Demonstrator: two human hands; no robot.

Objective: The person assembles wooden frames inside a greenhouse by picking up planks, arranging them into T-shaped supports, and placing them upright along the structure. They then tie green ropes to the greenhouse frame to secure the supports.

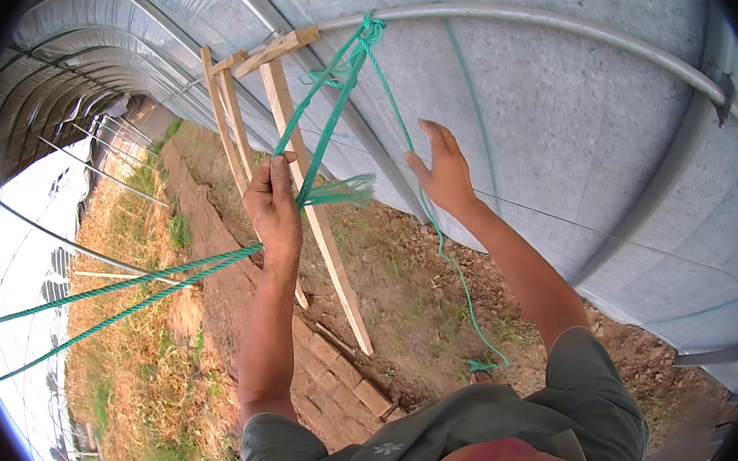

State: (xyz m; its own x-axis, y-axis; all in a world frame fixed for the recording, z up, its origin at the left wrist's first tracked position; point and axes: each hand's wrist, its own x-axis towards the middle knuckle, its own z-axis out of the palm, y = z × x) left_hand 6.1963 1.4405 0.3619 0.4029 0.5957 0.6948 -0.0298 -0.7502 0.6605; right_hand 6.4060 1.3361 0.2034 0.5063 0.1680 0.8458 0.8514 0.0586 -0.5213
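My left hand (272,206) is closed around green rope (330,128), whose strands run up to a knot (369,33) on a metal pipe (526,16). Two taut lengths of green rope (137,290) stretch from this hand toward the far left. A frayed green tuft (344,190) sticks out just right of the fist. My right hand (444,167) is raised with fingers apart and holds nothing. Beside its fingertips a thinner green cord (395,110) hangs from the knot down to the soil, where its frayed end (484,364) lies.
Pale wooden stakes (326,243) lean by the pipe, with a short wooden block (287,44) against it. Grey sheeting (581,142) over metal hoops forms a wall on the right. Wooden pieces (332,365) lie on the ground; dry grass (136,374) covers the left.
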